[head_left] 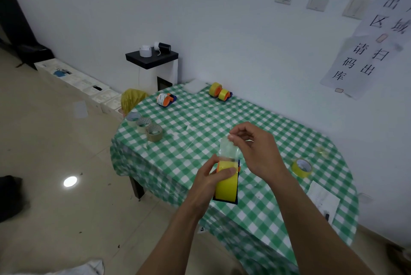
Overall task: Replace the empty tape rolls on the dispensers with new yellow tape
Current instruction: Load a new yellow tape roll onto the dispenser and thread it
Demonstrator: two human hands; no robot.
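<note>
Left hand (pixel 208 178) grips a blue-and-orange plastic dispenser holding a yellow tape roll (pixel 226 182); right hand (pixel 255 148) pinches the translucent tape end (pixel 228 149), which wants a straight, taut pull over the blade.

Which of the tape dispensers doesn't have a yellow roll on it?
The lone dispenser at the table's far left: its roll looks white. The pair by the wall and the held one carry yellow.

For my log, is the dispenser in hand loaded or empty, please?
Loaded: a yellow roll sits in the dispenser the left hand grips.
</note>
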